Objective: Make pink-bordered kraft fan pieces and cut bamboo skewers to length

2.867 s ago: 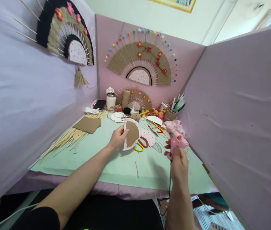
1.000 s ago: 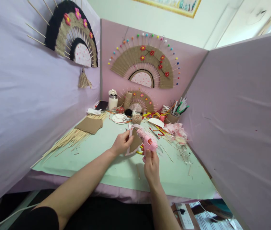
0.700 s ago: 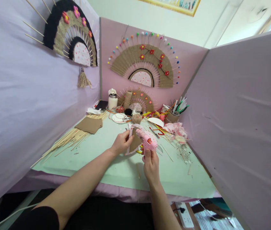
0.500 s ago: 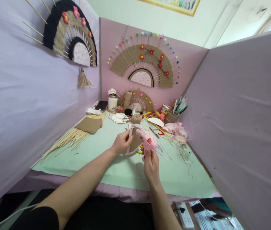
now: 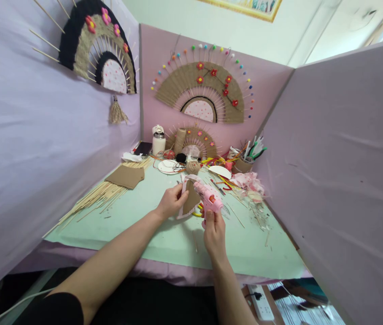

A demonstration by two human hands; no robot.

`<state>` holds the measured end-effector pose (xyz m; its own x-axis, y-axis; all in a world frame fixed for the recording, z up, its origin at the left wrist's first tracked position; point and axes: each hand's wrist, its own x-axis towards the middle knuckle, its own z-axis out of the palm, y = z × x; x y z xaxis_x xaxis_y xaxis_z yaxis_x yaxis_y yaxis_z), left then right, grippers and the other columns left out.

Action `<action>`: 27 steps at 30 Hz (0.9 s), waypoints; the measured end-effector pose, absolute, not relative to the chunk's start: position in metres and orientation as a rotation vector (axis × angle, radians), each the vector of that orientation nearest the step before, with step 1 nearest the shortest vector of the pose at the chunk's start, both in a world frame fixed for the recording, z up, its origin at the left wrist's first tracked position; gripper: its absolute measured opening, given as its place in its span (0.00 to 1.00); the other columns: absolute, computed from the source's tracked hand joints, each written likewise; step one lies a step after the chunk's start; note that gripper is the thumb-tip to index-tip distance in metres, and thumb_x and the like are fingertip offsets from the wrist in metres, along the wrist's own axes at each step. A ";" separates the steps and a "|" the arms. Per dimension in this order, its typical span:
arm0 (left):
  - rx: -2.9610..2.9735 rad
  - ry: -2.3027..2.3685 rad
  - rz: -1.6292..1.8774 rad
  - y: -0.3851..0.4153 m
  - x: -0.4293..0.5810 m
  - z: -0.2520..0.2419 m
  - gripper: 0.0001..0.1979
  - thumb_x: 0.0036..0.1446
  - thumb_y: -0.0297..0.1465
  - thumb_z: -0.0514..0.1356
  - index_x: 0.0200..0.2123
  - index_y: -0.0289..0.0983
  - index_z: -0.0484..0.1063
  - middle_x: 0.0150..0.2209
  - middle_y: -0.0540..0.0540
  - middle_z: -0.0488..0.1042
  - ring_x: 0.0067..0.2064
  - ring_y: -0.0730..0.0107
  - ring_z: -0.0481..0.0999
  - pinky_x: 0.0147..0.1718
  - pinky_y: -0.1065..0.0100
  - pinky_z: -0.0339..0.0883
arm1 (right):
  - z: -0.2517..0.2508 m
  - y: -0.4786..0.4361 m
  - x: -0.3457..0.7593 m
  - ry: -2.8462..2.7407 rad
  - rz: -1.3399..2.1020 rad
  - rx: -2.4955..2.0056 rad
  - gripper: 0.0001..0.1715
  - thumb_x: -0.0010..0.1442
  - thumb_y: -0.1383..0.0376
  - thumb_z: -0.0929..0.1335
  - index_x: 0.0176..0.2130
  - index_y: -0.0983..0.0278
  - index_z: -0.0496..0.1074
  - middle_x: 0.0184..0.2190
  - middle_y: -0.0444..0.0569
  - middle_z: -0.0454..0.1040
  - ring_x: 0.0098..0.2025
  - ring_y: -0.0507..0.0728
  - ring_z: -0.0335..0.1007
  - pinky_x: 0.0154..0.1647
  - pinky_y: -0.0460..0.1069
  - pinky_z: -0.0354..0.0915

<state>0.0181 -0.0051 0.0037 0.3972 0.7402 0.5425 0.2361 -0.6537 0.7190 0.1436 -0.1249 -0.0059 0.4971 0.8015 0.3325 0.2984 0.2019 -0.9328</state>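
Observation:
My left hand [image 5: 173, 201] pinches the left edge of a half-round cardboard piece [image 5: 190, 198], brown in the middle with a pale fabric border. In my right hand [image 5: 214, 232] is a pink glue gun [image 5: 210, 198], its handle wrapped by my fingers. The gun's nozzle end points up and left, at the upper right part of the cardboard; whether the tip touches it I cannot tell. Behind the gun, partly hidden, show yellow scissor-like handles [image 5: 197, 212] and a clear protractor [image 5: 225, 211].
Thin bamboo sticks [image 5: 89, 198] lie at the left under a brown cardboard sheet [image 5: 126, 176]. Farther back are a twine ball [image 5: 193, 167], a white bottle [image 5: 158, 143] and a tool holder [image 5: 242, 165]. Pink fabric scraps [image 5: 248, 181] lie at the right. Fabric-covered partitions [image 5: 340, 149] enclose the table.
The glue gun has shifted very slightly right and down relative to the cardboard piece. Both hands keep their holds.

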 end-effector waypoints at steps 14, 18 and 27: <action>2.101 0.829 1.222 -0.004 0.018 0.003 0.12 0.59 0.37 0.51 0.29 0.36 0.65 0.23 0.52 0.63 0.25 0.74 0.61 0.26 0.70 0.54 | -0.008 -0.125 0.147 -1.037 0.455 -1.394 0.29 0.60 0.44 0.58 0.32 0.65 0.69 0.24 0.46 0.66 0.25 0.53 0.61 0.27 0.49 0.59; 2.109 0.834 1.239 -0.003 0.019 0.000 0.12 0.59 0.38 0.52 0.28 0.36 0.64 0.22 0.54 0.61 0.25 0.75 0.60 0.25 0.71 0.53 | -0.008 -0.125 0.148 -1.042 0.436 -1.384 0.28 0.60 0.45 0.58 0.31 0.65 0.68 0.24 0.45 0.65 0.25 0.53 0.60 0.26 0.48 0.58; 2.108 0.849 1.253 -0.002 0.019 -0.002 0.12 0.59 0.38 0.52 0.27 0.37 0.62 0.22 0.54 0.59 0.24 0.76 0.58 0.24 0.71 0.52 | -0.007 -0.127 0.150 -1.044 0.401 -1.379 0.25 0.62 0.47 0.59 0.29 0.64 0.67 0.23 0.44 0.65 0.25 0.52 0.59 0.26 0.48 0.57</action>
